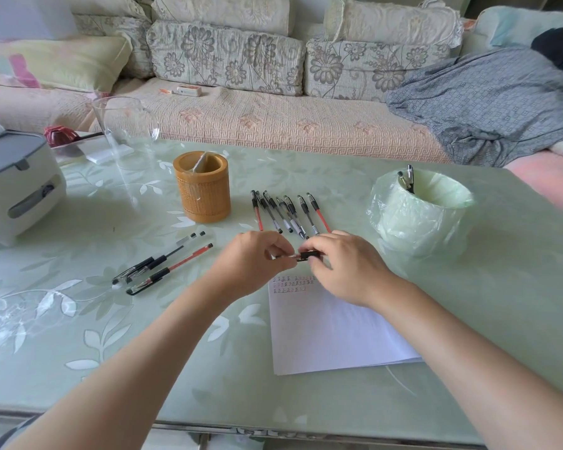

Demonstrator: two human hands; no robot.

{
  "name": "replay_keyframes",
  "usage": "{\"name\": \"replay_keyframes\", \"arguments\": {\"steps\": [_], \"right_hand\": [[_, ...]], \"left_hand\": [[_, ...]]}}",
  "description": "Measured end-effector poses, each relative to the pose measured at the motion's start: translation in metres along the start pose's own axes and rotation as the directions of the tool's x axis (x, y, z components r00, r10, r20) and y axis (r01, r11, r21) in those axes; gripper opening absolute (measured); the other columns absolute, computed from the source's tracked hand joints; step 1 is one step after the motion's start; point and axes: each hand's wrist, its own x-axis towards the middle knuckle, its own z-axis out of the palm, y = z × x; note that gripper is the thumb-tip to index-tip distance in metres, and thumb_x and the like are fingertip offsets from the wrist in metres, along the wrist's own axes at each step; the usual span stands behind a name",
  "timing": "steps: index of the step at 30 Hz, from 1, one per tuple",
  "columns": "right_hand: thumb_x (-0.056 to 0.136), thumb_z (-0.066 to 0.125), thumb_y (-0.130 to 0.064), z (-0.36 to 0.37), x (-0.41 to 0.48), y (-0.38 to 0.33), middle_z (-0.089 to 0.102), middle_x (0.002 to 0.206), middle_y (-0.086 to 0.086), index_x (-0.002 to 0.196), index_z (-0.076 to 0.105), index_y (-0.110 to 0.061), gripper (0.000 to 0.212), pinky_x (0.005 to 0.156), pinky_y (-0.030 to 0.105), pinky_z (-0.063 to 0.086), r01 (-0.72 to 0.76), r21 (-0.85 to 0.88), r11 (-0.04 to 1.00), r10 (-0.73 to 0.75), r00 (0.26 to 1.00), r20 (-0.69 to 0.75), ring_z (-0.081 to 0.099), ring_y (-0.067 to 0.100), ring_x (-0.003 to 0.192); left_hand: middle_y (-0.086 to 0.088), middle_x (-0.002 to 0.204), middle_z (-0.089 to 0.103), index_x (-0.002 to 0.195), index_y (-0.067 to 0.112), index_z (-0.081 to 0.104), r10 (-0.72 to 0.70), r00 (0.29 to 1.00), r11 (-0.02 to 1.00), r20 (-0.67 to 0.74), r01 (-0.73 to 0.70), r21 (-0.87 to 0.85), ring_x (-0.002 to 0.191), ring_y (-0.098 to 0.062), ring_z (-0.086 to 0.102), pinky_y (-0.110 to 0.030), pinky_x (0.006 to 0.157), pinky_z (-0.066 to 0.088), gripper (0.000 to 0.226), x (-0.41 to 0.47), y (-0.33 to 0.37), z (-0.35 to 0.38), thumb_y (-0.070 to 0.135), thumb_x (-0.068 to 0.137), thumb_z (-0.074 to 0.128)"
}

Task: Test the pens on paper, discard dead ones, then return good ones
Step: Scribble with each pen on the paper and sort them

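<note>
Both hands meet just above the top edge of the white paper [332, 332], which carries three short rows of scribbles. My left hand [254, 264] pinches one end of a red pen [306, 255], and my right hand [342, 267] grips its black cap end. Behind the hands, several capped pens [286, 212] lie in a row on the table. Three more pens [163, 264] lie to the left. A bamboo pen holder [202, 186] stands behind them. At the right stands a small bin lined with a green bag [426, 212], with two pens inside.
A glass pitcher [124, 125] and a white appliance with a grey lid [13, 186] stand at the table's left. The table has a green leaf-patterned glass top [78, 319]. A sofa with cushions and a grey blanket runs behind it.
</note>
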Motion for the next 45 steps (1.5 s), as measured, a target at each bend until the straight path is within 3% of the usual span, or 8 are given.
{"name": "replay_keyframes", "arguments": {"steps": [7,12,20,23,27,33,41,45], "right_hand": [[0.06,0.04,-0.086,0.005,-0.004,-0.013,0.056,0.066,-0.008,0.066,0.051,-0.024,0.063,0.074,0.036,0.037,0.033,-0.298,0.954,-0.039,0.999,-0.016,0.048,0.02,0.071],[0.062,0.037,-0.066,0.01,-0.005,-0.02,0.05,0.047,-0.002,0.046,0.026,-0.02,0.05,0.064,0.029,0.023,0.059,-0.286,0.956,-0.086,0.993,-0.084,0.043,0.024,0.056],[0.064,0.031,-0.076,0.015,-0.004,-0.021,0.051,0.053,0.0,0.06,0.047,-0.017,0.062,0.051,0.029,0.031,0.001,-0.213,0.977,-0.003,1.0,-0.01,0.051,0.023,0.057],[0.075,0.046,-0.073,0.01,-0.003,-0.019,0.059,0.083,-0.011,0.089,0.052,-0.024,0.051,0.065,0.032,0.04,0.03,-0.1,0.995,-0.023,0.997,0.069,0.054,0.016,0.079],[0.085,0.056,-0.013,0.012,-0.001,-0.007,0.049,0.112,-0.005,0.116,0.054,-0.02,0.031,0.086,0.031,0.046,-0.002,0.091,0.996,-0.003,0.998,0.06,0.055,0.016,0.102],[0.089,0.066,-0.014,0.009,0.008,0.001,0.05,0.09,-0.008,0.106,0.071,-0.018,0.018,0.07,0.008,0.037,-0.102,0.166,0.981,0.103,0.995,0.0,0.051,0.003,0.074],[0.083,0.071,-0.02,0.022,0.032,-0.037,0.07,0.083,-0.009,0.09,0.076,-0.024,0.009,0.077,0.022,0.05,-0.288,0.203,0.936,0.298,0.954,-0.021,0.063,0.01,0.081],[0.081,0.068,-0.022,0.036,0.068,-0.06,0.073,0.087,-0.008,0.084,0.074,-0.025,0.007,0.076,0.028,0.054,-0.37,0.112,0.922,0.374,0.927,-0.024,0.065,0.017,0.085]], "left_hand": [[-0.004,0.073,0.075,0.081,0.003,0.07,-0.189,0.964,0.863,0.188,0.254,-0.437,0.06,-0.01,0.062,-0.024,0.063,0.051,0.016,-0.015,0.019,0.007,0.014,0.077,0.081],[0.003,0.062,0.066,0.081,0.005,0.074,-0.27,0.928,0.843,0.257,0.357,-0.403,0.05,0.0,0.052,-0.008,0.046,0.036,0.02,-0.021,0.02,0.005,0.022,0.074,0.083],[-0.001,0.064,0.067,0.084,0.001,0.073,-0.262,0.925,0.867,0.275,0.35,-0.354,0.052,-0.003,0.056,-0.007,0.045,0.036,0.021,-0.019,0.019,0.0,0.021,0.081,0.078],[-0.002,0.067,0.07,0.084,0.004,0.072,-0.258,0.949,0.887,0.183,0.308,-0.344,0.053,-0.007,0.057,-0.009,0.044,0.036,0.013,-0.015,0.017,-0.005,0.017,0.084,0.073],[0.004,0.078,0.074,0.086,0.017,0.071,-0.252,0.968,0.908,-0.005,0.235,-0.346,0.061,-0.01,0.058,-0.015,0.051,0.041,0.007,-0.006,0.006,-0.017,0.02,0.088,0.065],[0.0,0.081,0.073,0.09,0.02,0.069,-0.285,0.937,0.883,-0.203,0.174,-0.436,0.064,-0.012,0.06,-0.015,0.051,0.044,0.005,0.003,-0.009,-0.029,0.023,0.087,0.066],[0.012,0.113,0.059,0.135,0.029,0.045,-0.06,0.962,0.944,-0.265,0.141,0.299,0.103,-0.015,0.055,-0.034,0.077,0.052,0.047,0.001,-0.046,-0.041,0.039,0.09,0.058],[0.0,0.126,0.053,0.144,0.024,0.029,-0.142,0.962,0.897,-0.233,0.224,0.381,0.119,-0.023,0.046,-0.041,0.085,0.05,0.063,-0.01,-0.067,-0.054,0.039,0.089,0.057]]}}
